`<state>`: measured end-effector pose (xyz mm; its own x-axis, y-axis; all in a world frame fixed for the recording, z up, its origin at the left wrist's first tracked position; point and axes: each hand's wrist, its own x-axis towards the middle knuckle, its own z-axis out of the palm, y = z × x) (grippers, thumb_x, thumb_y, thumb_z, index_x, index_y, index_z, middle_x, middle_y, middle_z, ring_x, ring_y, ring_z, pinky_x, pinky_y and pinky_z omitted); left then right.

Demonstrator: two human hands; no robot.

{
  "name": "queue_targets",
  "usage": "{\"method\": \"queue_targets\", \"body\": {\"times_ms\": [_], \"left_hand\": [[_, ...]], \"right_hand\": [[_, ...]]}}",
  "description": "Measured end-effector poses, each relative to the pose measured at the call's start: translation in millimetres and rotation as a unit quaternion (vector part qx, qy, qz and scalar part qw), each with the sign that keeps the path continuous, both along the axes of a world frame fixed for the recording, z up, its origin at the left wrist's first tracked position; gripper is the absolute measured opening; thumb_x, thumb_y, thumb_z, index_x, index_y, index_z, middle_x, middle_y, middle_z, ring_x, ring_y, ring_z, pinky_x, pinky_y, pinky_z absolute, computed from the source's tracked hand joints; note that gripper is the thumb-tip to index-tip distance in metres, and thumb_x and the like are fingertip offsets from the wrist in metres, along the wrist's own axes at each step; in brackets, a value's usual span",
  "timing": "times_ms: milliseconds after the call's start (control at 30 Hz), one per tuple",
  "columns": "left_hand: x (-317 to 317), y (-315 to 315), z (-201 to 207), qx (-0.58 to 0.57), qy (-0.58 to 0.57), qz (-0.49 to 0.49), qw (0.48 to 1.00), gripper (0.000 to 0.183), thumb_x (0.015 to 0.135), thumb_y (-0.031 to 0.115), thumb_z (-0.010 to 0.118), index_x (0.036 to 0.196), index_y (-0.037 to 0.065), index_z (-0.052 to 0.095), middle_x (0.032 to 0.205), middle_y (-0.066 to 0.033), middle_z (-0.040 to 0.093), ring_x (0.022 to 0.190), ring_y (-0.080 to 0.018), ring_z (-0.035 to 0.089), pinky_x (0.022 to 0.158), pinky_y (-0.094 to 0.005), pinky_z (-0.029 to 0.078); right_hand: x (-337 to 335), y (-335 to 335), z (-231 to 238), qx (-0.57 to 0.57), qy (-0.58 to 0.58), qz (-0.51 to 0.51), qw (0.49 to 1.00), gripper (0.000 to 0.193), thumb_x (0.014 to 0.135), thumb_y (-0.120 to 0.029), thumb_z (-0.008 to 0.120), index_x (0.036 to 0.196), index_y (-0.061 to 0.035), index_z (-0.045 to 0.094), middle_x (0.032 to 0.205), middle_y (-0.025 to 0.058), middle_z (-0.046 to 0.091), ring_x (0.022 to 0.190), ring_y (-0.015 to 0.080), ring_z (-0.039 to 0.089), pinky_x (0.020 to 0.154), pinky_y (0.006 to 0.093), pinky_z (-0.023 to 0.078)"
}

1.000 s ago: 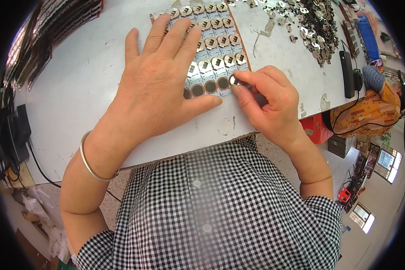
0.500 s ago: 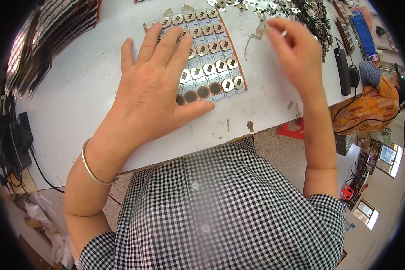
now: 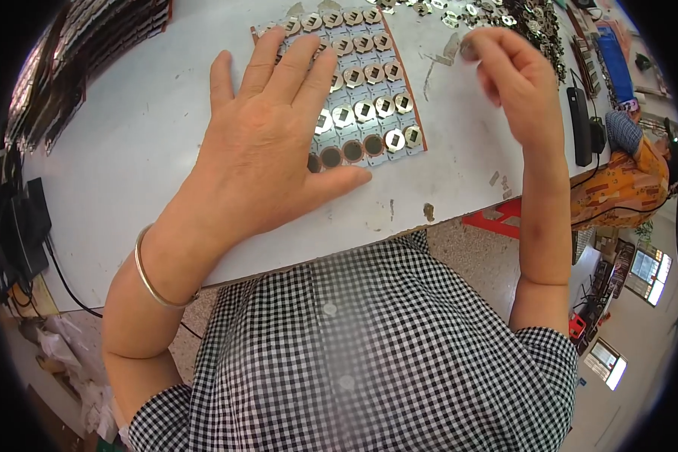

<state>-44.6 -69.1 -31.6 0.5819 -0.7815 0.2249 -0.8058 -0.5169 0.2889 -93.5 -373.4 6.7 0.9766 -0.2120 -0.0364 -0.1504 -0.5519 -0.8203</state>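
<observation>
My left hand (image 3: 260,151) lies with fingers spread across the left part of a circuit-board panel (image 3: 414,117) with an orange edge strip, hiding several of its places. Rows of round silvery metal clips (image 3: 364,111), each with a dark square in its middle, sit on the panel. Along the near row are several bare dark round spots (image 3: 352,151), with two clips at that row's right end. To the right of the panel, above the table, my right hand (image 3: 523,94) pinches a small round metal piece (image 3: 469,50) between thumb and fingertips.
Loose metal clips (image 3: 505,15) lie heaped at the far right. Stacked panels (image 3: 90,53) stand at far left. A black power strip (image 3: 578,124) lies by the right edge, black adapters (image 3: 24,233) at the left. Another person in orange (image 3: 609,192) is at the right.
The view has shifted a little, moving the panel slightly right in it. My right hand has turned, and the round piece in its fingertips now shows. My left hand stays spread on the panel.
</observation>
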Motion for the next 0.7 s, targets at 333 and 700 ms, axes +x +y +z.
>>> {"method": "queue_targets", "body": {"times_ms": [333, 700], "left_hand": [[-6.0, -7.6, 22.5, 0.048, -0.005, 0.0, 0.999, 0.1, 0.07, 0.049, 0.083, 0.148, -0.002, 0.047, 0.154, -0.0208, 0.044, 0.148, -0.0429, 0.033, 0.115, -0.0671, 0.025], [-3.7, 0.8, 28.2, 0.063, 0.0, -0.021, 0.998, 0.096, 0.073, 0.044, 0.081, 0.148, -0.005, 0.046, 0.155, -0.0231, 0.044, 0.149, -0.0439, 0.032, 0.118, -0.0648, 0.023]], "right_hand": [[-27.4, 48.3, 0.0, 0.143, 0.038, 0.036, 0.988, 0.02, 0.098, -0.009, 0.067, 0.117, -0.0014, 0.071, 0.091, -0.0032, 0.068, 0.073, 0.0026, 0.058, 0.063, 0.0192, 0.046], [-41.6, 97.5, 8.0, 0.104, 0.112, 0.087, 0.984, 0.017, 0.093, 0.0, 0.07, 0.11, 0.0005, 0.07, 0.093, -0.0037, 0.068, 0.079, 0.0006, 0.059, 0.07, 0.017, 0.048]]}}
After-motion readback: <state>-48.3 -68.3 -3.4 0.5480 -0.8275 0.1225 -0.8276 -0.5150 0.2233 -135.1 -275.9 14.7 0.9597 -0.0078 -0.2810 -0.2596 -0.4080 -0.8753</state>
